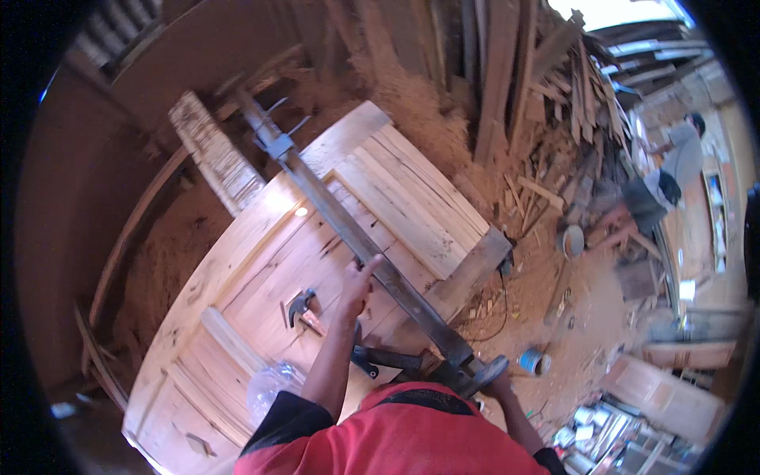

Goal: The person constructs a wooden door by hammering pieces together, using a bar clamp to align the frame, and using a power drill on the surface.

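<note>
A long metal bar clamp [340, 222] lies slantwise across a large wooden door [273, 265], its blue-grey jaw [277, 147] past the door's far edge. My left hand [358, 289] is closed at the middle of the bar, with a finger along its side. At the clamp's near end, close to my body, my right hand [497, 386] grips beside the rounded screw end; its fingers are partly hidden. On the door left of my left forearm lies a claw hammer [304, 310]. A dark tool [384, 358] lies near my chest, and a clear plastic bag [273, 386] is by my left elbow.
A rough timber block [214, 150] sticks out beyond the door's far edge. Scrap wood [582, 103] and sawdust are heaped at the back. A blue tin [533, 362] lies on the floor at right, near piled cans [590, 423]. Another person [682, 158] stands far right.
</note>
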Motion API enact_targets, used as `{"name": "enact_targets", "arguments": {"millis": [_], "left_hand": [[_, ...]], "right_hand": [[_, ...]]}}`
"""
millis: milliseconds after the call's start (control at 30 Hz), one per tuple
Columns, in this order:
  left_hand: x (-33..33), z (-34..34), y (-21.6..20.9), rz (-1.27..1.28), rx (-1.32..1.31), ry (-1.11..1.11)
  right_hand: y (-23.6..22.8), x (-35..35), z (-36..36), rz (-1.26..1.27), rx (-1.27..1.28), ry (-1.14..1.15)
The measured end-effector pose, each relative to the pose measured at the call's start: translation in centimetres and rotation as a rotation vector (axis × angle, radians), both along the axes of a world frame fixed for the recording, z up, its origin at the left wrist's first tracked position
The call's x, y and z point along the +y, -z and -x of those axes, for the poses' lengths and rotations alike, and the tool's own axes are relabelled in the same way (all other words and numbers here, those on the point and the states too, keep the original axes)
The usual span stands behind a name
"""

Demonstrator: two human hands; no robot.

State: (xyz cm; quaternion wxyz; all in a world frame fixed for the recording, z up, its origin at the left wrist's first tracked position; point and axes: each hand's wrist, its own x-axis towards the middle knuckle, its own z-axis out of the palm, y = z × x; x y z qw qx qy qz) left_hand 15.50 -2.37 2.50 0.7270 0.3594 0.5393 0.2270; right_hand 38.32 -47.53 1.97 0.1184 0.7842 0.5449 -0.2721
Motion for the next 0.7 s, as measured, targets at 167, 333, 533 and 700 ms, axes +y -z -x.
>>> {"name": "enact_targets", "arguments": {"millis": [167,333,533,700], "left_hand": [[0.3,1.1,2.1,-0.046,-0.042,-0.040],[-0.3,2.9,-0.8,-0.160,-0.035,-0.073],[-2.6,7.1,-2.3,-0.294,-0.100,-0.207],[-5.3,13.1,-5.4,-0.180,0.042,-0.325]], "right_hand": [[1.4,-1.0,2.9,-0.002,0.100,0.214],[-1.1,1.0,6.2,-0.206,0.143,0.228],[-3.0,1.3,8.8,-0.191,0.205,0.247],[-2.2,-0.4,10.1,-0.232,0.311,0.280]]}}
